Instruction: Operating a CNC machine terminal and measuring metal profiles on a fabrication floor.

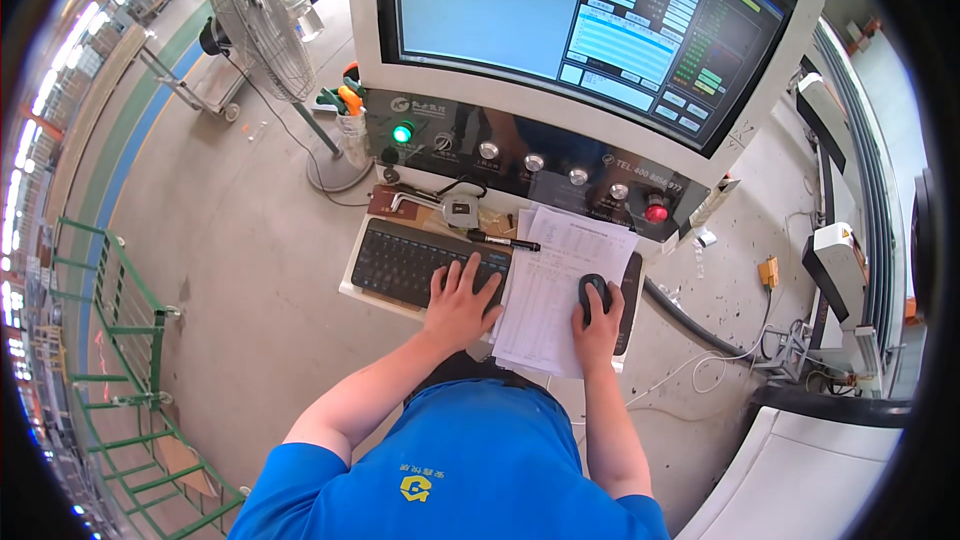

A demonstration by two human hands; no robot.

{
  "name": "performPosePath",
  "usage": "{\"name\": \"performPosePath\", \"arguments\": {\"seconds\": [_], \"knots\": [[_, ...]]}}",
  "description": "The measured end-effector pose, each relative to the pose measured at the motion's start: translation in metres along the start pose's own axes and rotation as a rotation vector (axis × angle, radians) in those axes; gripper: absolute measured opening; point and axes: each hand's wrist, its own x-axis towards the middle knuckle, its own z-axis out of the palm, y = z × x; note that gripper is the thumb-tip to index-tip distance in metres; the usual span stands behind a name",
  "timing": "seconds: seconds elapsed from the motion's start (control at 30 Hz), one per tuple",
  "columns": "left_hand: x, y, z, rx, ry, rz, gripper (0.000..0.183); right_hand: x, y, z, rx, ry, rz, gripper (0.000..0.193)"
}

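Observation:
My left hand (463, 302) lies with fingers spread over the right end of a black keyboard (395, 262). My right hand (597, 325) is wrapped over a black computer mouse (594, 290), which rests on printed paper sheets (545, 305). Those sheets cover part of the small shelf between my hands. Behind the keyboard lie a black marker pen (505, 240), a tape measure (461, 210) and a bent hex key (412, 202). Above them stands a lit monitor (490, 5) showing a software window with tables and buttons.
Below the screen, a black control panel (510, 180) carries a green lit button (402, 132), several silver buttons and a red knob (656, 210). A pedestal fan (255, 25) and a tool cup (352, 130) stand left. Green metal racks (130, 330) are far left; white machinery (840, 250) stands right.

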Motion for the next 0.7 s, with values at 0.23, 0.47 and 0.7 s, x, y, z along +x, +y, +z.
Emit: {"name": "performPosePath", "arguments": {"seconds": [0.23,0.47,0.7], "knots": [[-0.021,-0.011,-0.005,0.011,0.037,-0.116,0.064,-0.011,0.001,0.013,-0.04,-0.073,-0.016,0.047],[-0.03,-0.067,-0.008,0.186,0.219,-0.327,0.072,0.0,0.011,0.003,-0.072,0.012,-0.076,0.048],[-0.035,-0.105,-0.009,0.17,0.124,-0.459,0.078,-0.004,0.018,0.005,-0.114,0.014,-0.09,0.049]]}}
